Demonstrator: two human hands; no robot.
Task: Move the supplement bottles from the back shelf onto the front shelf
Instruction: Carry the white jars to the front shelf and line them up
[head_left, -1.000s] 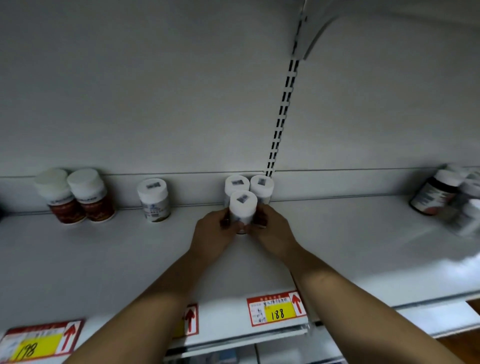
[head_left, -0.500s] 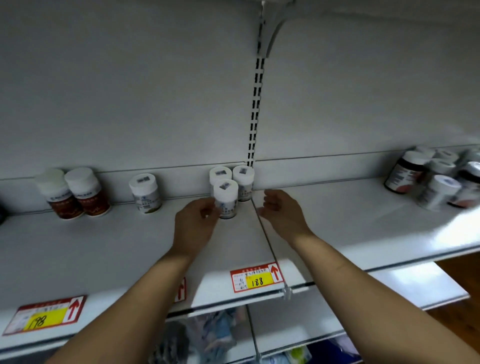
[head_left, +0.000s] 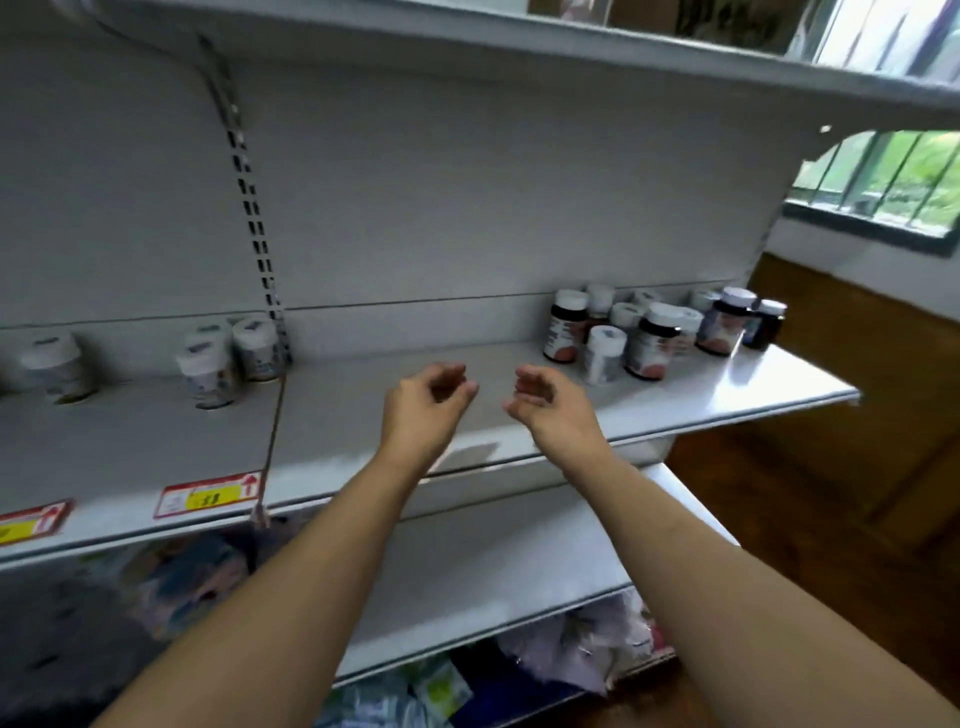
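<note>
Both hands have left the trio of white-capped bottles that they were at a moment ago, and the view has swung to the right. That trio now stands by itself beside the slotted upright, toward the back of the shelf, with a single white bottle further left.

The left hand and the right hand hover close together over a bare stretch of the shelf. Each has loosely curled fingers and holds nothing. To the right, well apart from the hands, a crowded group of supplement bottles stands against the back panel. It is made up of dark bottles with reddish labels and smaller white ones, some touching. Blur hides the label details.

The step in hand looks like a reach toward that group. The bottles are packed tightly, so the nearest ones should come first: the small white bottle at the front, then the dark bottle beside it. Each hand should close round a bottle's body rather than its cap and lift straight up before drawing it forward, so that the neighbours are not knocked over. The bottles should be set down upright near the front edge, above the price tag strip, with labels facing out and a gap left for the next pair.
</note>
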